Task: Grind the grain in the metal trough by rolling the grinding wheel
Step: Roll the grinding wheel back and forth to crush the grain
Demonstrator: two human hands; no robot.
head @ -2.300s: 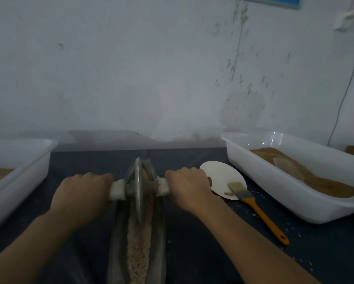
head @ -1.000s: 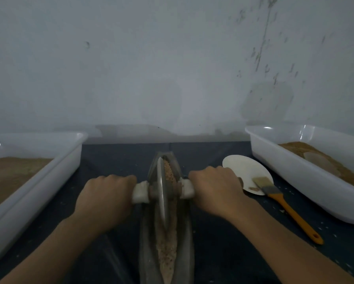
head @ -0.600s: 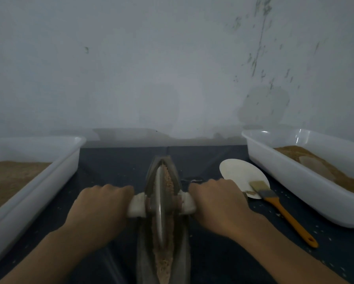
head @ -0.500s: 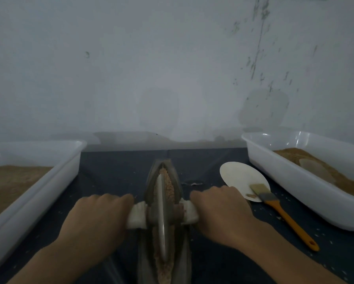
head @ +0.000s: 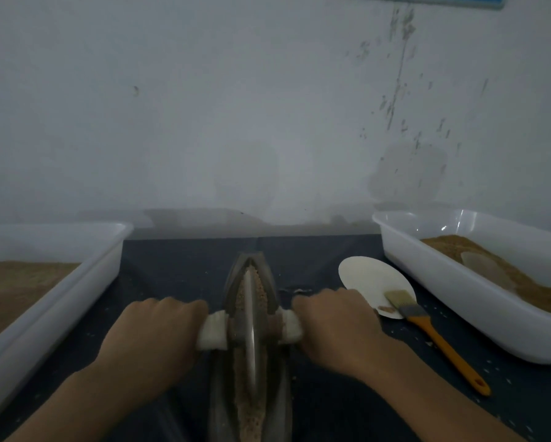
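A narrow boat-shaped metal trough (head: 280, 406) lies lengthwise in front of me on the dark cloth, with brown crushed grain (head: 261, 291) along its groove. The thin metal grinding wheel (head: 250, 327) stands on edge in the groove. Its axle sticks out on both sides, wrapped in white padding (head: 212, 333). My left hand (head: 153, 339) grips the left handle. My right hand (head: 338, 330) grips the right handle. The handle ends are hidden inside my fists.
A white plastic tub (head: 86, 282) holding brown meal stands at the left. Another white tub (head: 459, 301) with meal and a pale scoop stands at the right. A white round plate (head: 370, 279) and an orange-handled brush (head: 427, 333) lie right of the trough. A wall rises behind.
The wheel has rolled back and forth along the trough, away from me then toward me. Both hands have kept their grip on the handles. The camera shifted slightly.
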